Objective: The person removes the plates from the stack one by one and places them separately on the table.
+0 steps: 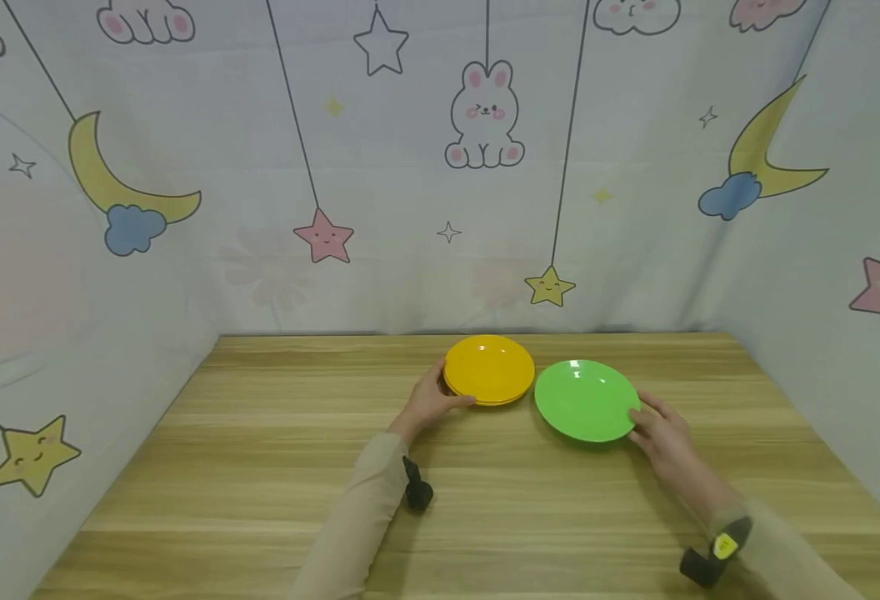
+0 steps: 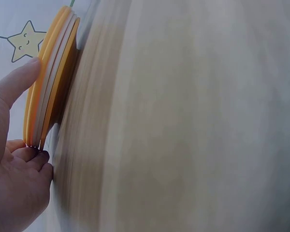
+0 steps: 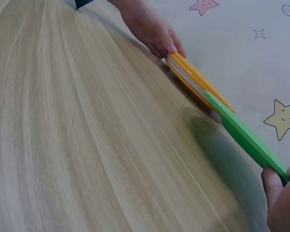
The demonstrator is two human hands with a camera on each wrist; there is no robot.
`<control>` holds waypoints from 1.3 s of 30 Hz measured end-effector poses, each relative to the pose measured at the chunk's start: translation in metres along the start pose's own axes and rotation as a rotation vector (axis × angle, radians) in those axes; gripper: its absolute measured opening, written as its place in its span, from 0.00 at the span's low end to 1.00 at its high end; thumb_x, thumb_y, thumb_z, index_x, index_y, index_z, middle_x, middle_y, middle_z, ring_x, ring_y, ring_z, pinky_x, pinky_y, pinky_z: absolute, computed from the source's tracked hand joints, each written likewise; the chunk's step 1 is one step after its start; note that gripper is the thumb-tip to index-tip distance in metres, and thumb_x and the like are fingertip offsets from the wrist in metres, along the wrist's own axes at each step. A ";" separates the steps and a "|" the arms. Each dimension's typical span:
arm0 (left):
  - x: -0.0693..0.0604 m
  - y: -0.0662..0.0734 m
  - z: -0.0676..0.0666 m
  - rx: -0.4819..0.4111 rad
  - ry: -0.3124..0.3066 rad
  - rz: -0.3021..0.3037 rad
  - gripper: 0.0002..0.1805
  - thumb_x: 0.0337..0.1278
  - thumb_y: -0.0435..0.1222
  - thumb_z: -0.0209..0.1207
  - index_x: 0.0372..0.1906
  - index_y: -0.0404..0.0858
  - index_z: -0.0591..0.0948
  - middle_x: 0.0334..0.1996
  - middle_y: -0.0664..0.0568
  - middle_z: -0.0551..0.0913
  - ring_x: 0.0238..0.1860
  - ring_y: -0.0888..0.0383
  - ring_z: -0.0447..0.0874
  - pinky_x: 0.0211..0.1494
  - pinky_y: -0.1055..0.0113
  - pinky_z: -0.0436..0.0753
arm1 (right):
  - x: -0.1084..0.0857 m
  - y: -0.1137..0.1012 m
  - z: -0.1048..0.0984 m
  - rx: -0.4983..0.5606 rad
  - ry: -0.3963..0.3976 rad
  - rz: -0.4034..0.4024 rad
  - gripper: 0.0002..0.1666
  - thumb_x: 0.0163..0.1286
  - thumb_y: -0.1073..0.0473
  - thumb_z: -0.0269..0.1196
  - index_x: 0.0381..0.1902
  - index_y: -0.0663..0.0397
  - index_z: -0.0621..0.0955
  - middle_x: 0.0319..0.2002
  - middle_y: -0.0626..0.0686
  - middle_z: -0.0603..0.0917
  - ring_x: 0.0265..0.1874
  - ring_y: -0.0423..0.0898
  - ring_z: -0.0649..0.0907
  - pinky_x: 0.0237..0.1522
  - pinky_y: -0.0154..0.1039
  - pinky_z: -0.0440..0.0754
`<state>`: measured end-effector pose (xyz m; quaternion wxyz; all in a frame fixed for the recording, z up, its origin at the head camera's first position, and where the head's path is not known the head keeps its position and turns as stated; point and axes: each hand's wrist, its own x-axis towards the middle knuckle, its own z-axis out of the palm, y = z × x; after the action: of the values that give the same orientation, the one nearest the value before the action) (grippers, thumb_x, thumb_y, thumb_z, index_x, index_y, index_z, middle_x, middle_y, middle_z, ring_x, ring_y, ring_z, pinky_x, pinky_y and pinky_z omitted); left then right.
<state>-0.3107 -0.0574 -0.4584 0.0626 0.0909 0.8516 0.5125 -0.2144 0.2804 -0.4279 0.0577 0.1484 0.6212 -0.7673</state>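
My left hand (image 1: 428, 403) grips the left rim of a stack of orange plates (image 1: 489, 369) near the back of the table. In the left wrist view, pale rims (image 2: 50, 72) show between the orange ones. The thumb lies along the near edge, and the fingers are on the far side of the rim. My right hand (image 1: 663, 433) pinches the right rim of a green plate (image 1: 587, 400), thumb on top and fingers beneath. In the right wrist view the green plate hangs above the table, its shadow below it. Its left edge comes close to the orange stack.
The wood-grain table (image 1: 260, 500) reaches back to a white curtain (image 1: 395, 167) printed with stars, moons and rabbits. More curtain hangs along both sides. A small black camera (image 1: 417, 493) is strapped to the left wrist, another camera (image 1: 704, 567) to the right.
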 end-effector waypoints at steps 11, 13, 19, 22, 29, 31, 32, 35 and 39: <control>0.001 0.001 0.000 0.008 0.005 -0.003 0.52 0.42 0.44 0.68 0.69 0.34 0.51 0.68 0.44 0.55 0.68 0.51 0.51 0.70 0.57 0.54 | -0.001 0.005 -0.007 -0.027 0.011 0.017 0.39 0.68 0.65 0.51 0.70 0.56 0.44 0.66 0.58 0.51 0.34 0.28 0.77 0.49 0.26 0.75; 0.001 0.001 0.000 0.011 0.005 -0.008 0.52 0.42 0.45 0.68 0.69 0.34 0.51 0.68 0.44 0.55 0.68 0.50 0.51 0.70 0.57 0.54 | -0.001 0.006 -0.007 -0.038 0.006 0.017 0.39 0.68 0.64 0.51 0.70 0.56 0.45 0.67 0.59 0.50 0.35 0.28 0.77 0.49 0.26 0.75; 0.001 0.001 0.000 0.009 0.005 -0.007 0.52 0.42 0.44 0.68 0.69 0.34 0.51 0.68 0.43 0.55 0.68 0.50 0.51 0.70 0.56 0.54 | -0.002 0.009 -0.009 -0.075 -0.014 0.028 0.39 0.69 0.63 0.49 0.70 0.56 0.43 0.69 0.61 0.44 0.35 0.27 0.76 0.52 0.27 0.73; 0.001 0.001 0.000 0.006 0.004 -0.010 0.52 0.42 0.44 0.68 0.69 0.34 0.51 0.68 0.44 0.55 0.69 0.50 0.51 0.70 0.57 0.54 | -0.002 0.009 -0.009 -0.091 -0.007 0.035 0.39 0.69 0.62 0.50 0.71 0.55 0.43 0.69 0.61 0.44 0.35 0.27 0.75 0.52 0.27 0.73; 0.001 0.001 0.000 0.004 0.003 -0.016 0.52 0.42 0.44 0.69 0.70 0.35 0.51 0.68 0.45 0.55 0.69 0.51 0.51 0.70 0.58 0.54 | -0.004 0.010 -0.008 -0.153 0.010 0.012 0.38 0.69 0.64 0.49 0.70 0.58 0.44 0.68 0.66 0.47 0.33 0.25 0.75 0.50 0.26 0.75; 0.000 0.001 0.000 -0.002 0.003 -0.010 0.52 0.42 0.44 0.68 0.69 0.35 0.51 0.68 0.45 0.55 0.69 0.51 0.51 0.70 0.57 0.54 | -0.004 0.010 -0.008 -0.170 0.004 0.000 0.38 0.68 0.65 0.49 0.70 0.60 0.44 0.67 0.67 0.48 0.33 0.25 0.76 0.50 0.27 0.75; 0.000 0.001 0.000 -0.005 0.004 -0.009 0.52 0.42 0.44 0.69 0.69 0.35 0.51 0.68 0.45 0.55 0.69 0.51 0.51 0.70 0.57 0.53 | -0.005 0.011 -0.008 -0.180 0.000 -0.005 0.38 0.68 0.66 0.49 0.70 0.61 0.44 0.67 0.68 0.49 0.33 0.25 0.76 0.51 0.28 0.75; -0.001 0.002 0.000 -0.012 0.007 -0.003 0.52 0.42 0.44 0.69 0.69 0.34 0.52 0.68 0.44 0.55 0.69 0.51 0.51 0.70 0.57 0.53 | -0.005 0.011 -0.008 -0.208 0.000 -0.007 0.38 0.68 0.66 0.49 0.70 0.62 0.45 0.66 0.69 0.49 0.38 0.29 0.77 0.52 0.30 0.74; -0.001 0.002 0.000 -0.009 0.009 -0.006 0.52 0.41 0.43 0.69 0.69 0.34 0.52 0.68 0.44 0.56 0.69 0.51 0.51 0.70 0.57 0.53 | -0.004 0.012 -0.009 -0.251 0.025 0.010 0.38 0.68 0.65 0.51 0.69 0.63 0.46 0.67 0.69 0.51 0.51 0.42 0.75 0.51 0.30 0.74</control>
<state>-0.3095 -0.0566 -0.4568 0.0606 0.0858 0.8499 0.5164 -0.2061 0.2857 -0.4393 0.0718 0.1529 0.7123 -0.6812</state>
